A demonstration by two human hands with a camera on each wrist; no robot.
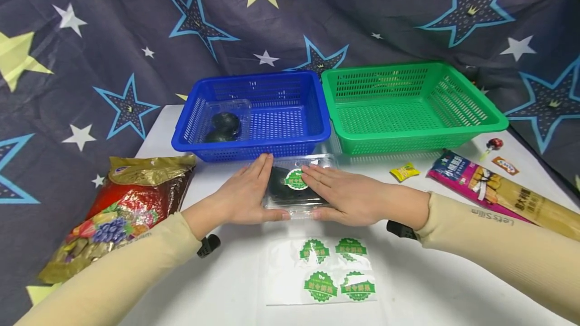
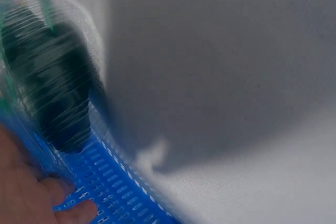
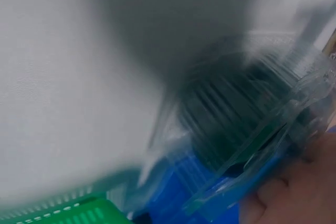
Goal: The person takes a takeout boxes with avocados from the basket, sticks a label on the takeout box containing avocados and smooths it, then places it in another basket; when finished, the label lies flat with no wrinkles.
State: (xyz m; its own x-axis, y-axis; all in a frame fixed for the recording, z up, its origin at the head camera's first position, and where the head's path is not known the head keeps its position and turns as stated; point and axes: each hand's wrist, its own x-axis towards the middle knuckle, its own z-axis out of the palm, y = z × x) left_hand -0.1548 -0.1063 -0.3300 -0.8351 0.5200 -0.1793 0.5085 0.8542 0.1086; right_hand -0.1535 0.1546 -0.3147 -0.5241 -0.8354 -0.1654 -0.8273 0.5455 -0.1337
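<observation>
A clear plastic clamshell box with dark, rounded fruit inside lies near the table's middle, in front of the blue basket. On its lid is a round green-and-white sticker. My left hand rests along the box's left side, fingers straight and pointing away, thumb at the near edge. My right hand lies over the right side, straight fingertips at the sticker's edge, thumb also at the near edge. Both wrist views show the dark fruit through ridged clear plastic, with fingers beside it.
The blue basket holds another clear box of dark fruit. Beside it stands a green basket. Nearer lies a sticker sheet. A candy bag is left; a yellow candy, lollipop and long noodle-like packet lie right.
</observation>
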